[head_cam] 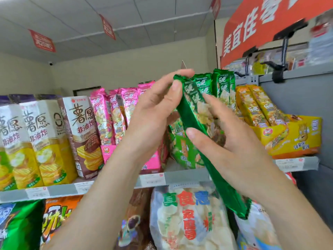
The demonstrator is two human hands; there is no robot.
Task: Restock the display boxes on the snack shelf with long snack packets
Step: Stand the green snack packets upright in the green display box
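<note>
Holding a long green packet (191,116) slantwise in front of the shelf (180,175), both hands are closed on it. The left hand (156,112) pinches its top end between thumb and forefinger, and the right hand (234,141) grips its middle with the thumb laid across the near edge. The lower end hangs free over the bags (185,213) on the tier below. The packet's top lies just beside the green packets standing in the green box (182,150), its likely destination. Risks, as judged: entered at this tilt, the packet could catch on the standing ones and push them backward or sideways. The box front looks to lean, so a firm push might shift it on the shelf. A tight grip at the middle could crush the contents, and releasing the lower hand too soon would let the packet swing. To the left is a pink box (108,152) of pink packets, partly hidden by the left forearm, with tall cartons (82,134) beyond it. To the right stands a yellow box (297,138). The hands themselves hide most of the green box's opening, so how much room remains cannot be told.
</note>
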